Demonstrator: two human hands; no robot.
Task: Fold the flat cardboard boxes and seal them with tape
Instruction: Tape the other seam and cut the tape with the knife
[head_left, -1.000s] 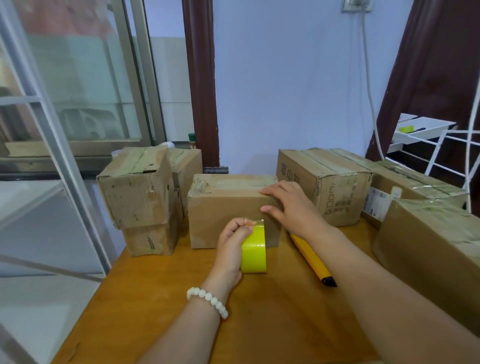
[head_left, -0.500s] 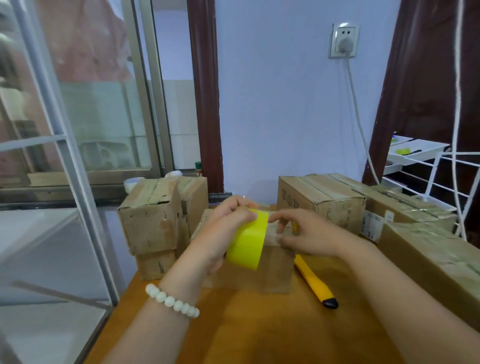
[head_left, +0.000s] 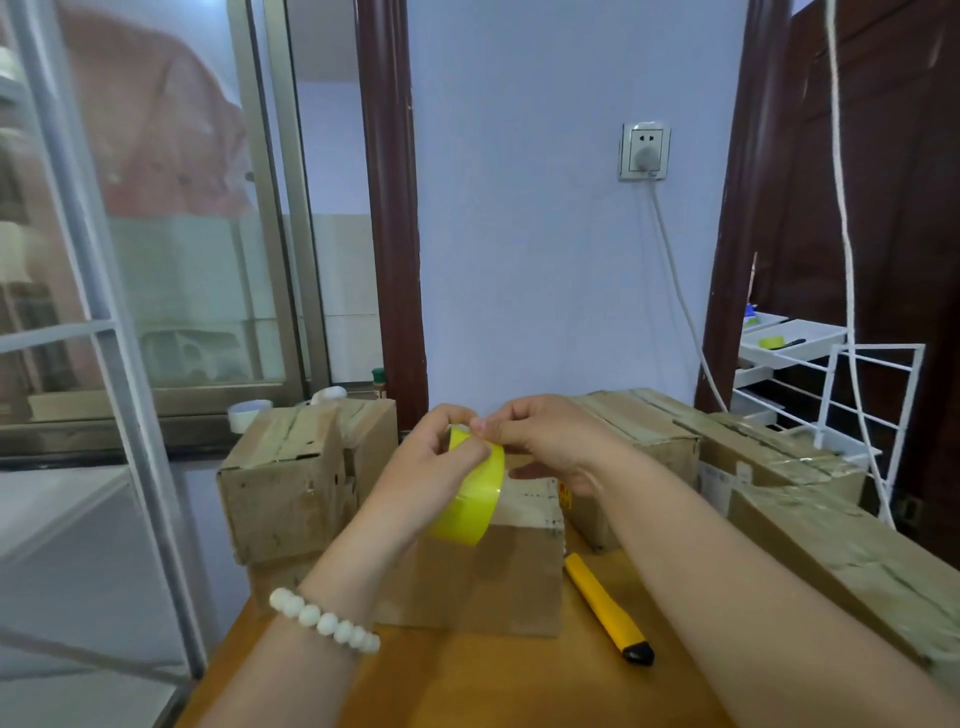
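While the left hand (head_left: 431, 467) grips the yellow tape roll (head_left: 475, 506) with fingers curled round its rim, the right hand (head_left: 550, 441) pinches the roll's upper edge between thumb and forefinger, the other fingers loosely curled. Roll position: raised above the cardboard box (head_left: 498, 582), which stands on the wooden table (head_left: 493, 680). A yellow utility knife (head_left: 605, 608) lies on the table just right of the box, apart from both hands
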